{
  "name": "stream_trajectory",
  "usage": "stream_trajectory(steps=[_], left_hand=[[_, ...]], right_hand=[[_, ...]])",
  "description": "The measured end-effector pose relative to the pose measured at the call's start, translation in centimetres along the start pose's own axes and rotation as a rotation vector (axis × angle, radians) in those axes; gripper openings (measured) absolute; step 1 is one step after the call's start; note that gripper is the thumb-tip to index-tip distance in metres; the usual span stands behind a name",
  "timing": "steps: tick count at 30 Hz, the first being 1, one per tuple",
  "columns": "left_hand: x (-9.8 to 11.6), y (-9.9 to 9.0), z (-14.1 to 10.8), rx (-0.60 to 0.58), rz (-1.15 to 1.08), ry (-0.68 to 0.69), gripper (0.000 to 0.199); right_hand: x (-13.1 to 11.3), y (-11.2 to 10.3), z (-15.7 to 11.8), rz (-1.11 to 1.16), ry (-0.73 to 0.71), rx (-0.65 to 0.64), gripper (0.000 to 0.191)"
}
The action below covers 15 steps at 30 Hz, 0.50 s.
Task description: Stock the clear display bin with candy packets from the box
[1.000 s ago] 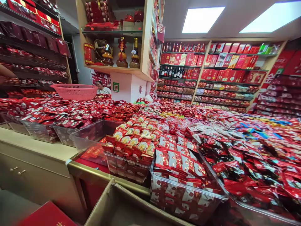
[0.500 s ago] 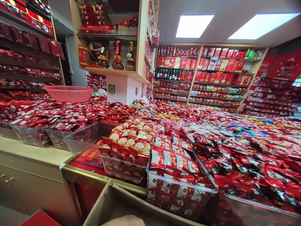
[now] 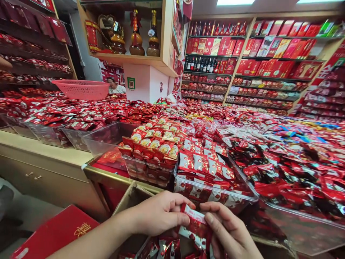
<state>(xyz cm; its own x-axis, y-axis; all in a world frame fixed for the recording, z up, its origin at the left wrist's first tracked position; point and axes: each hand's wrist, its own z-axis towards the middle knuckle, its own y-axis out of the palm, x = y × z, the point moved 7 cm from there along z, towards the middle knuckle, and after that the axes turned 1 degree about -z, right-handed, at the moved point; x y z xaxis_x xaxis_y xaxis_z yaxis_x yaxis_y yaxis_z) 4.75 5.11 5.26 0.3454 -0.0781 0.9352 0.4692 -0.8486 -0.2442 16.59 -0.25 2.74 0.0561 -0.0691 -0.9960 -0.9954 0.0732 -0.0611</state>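
Between my two hands is a small red-and-white snack packet (image 3: 196, 226). My left hand (image 3: 159, 212) pinches its left edge between thumb and fingers, while my right hand (image 3: 229, 230) grips its right side. Both are over an open cardboard box (image 3: 132, 194), in which more red packets (image 3: 164, 248) lie. Just beyond my hands stands a clear plastic bin (image 3: 215, 190) with similar red-and-white packets in rows. To its left, another bin holds red-and-gold packets (image 3: 153, 140).
A red box (image 3: 56, 233) with gold lettering lies at lower left beside the cabinet (image 3: 54, 180). Heaps of dark red packets (image 3: 285, 176) fill the right side. A pink basket (image 3: 83, 90) sits at the back left, with a person (image 3: 116, 86) behind it. Shelves of bottles and boxes line the back.
Both hands have come up into view with a snack packet held between them; before, only part of one hand showed low in the box. The view has tilted downward.
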Motion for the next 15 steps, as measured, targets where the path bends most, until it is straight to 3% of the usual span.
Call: stream_trajectory(steps=[6, 11, 13, 15], left_hand=[[0.0, -0.5, 0.5, 0.079, -0.243, 0.020, 0.033], [-0.3, -0.1, 0.5, -0.019, -0.436, -0.001, 0.043], [-0.4, 0.1, 0.4, -0.064, -0.420, -0.029, 0.042], [-0.6, 0.2, 0.4, -0.087, -0.390, -0.065, 0.047]], right_hand=[[0.7, -0.3, 0.1, 0.099, 0.084, 0.019, 0.038], [1.4, -0.6, 0.1, 0.102, 0.118, 0.040, 0.039], [0.8, -0.9, -0.1, 0.024, 0.052, 0.089, 0.035], [-0.7, -1.3, -0.6, -0.121, -0.149, 0.147, 0.029]])
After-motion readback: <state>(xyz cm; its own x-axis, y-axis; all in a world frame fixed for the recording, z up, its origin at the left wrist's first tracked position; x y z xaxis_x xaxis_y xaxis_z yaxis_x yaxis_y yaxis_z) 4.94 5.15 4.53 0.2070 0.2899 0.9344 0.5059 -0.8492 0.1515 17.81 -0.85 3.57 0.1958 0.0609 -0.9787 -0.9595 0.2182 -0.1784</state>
